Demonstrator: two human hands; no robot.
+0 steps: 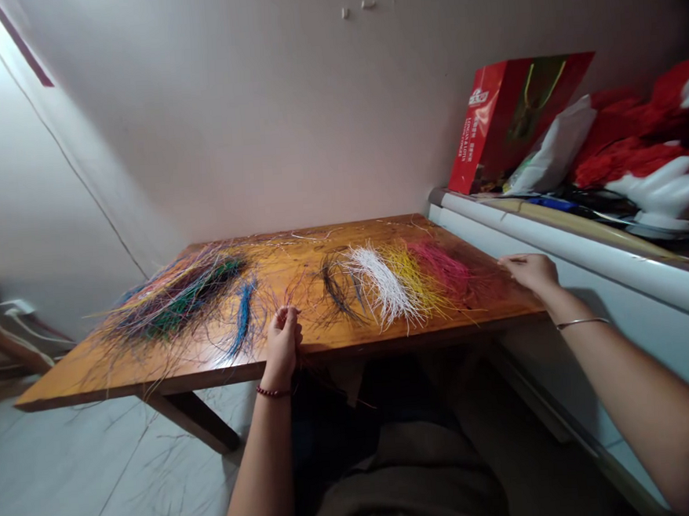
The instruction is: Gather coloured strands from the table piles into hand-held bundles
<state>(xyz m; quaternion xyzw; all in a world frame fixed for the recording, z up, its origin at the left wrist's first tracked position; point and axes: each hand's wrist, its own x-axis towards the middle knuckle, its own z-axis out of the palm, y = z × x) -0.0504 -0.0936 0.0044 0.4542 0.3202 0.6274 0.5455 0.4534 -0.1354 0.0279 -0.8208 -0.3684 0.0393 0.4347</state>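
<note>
My left hand (284, 337) is closed on thin wires at the front edge of the wooden table (303, 347); reddish strands fan out above its fingertips. Over the table's right end, my right hand (529, 270) has its fingers pinched together, and anything between them is too small to make out. Between my hands lie a dark bundle (338, 286), a white bundle (385, 283), a yellow bundle (414, 281) and a pink bundle (444, 271) of thin wires. Left of my left hand are a small blue bundle (243, 316) and a large mixed-colour pile (176, 297).
A chest-like white unit (497, 239) stands against the table's right side, bearing a red paper bag (494, 122), a white plastic bag (555, 149), red fluffy material (619, 129) and a white hand-shaped form (670, 192). Behind the table is a wall.
</note>
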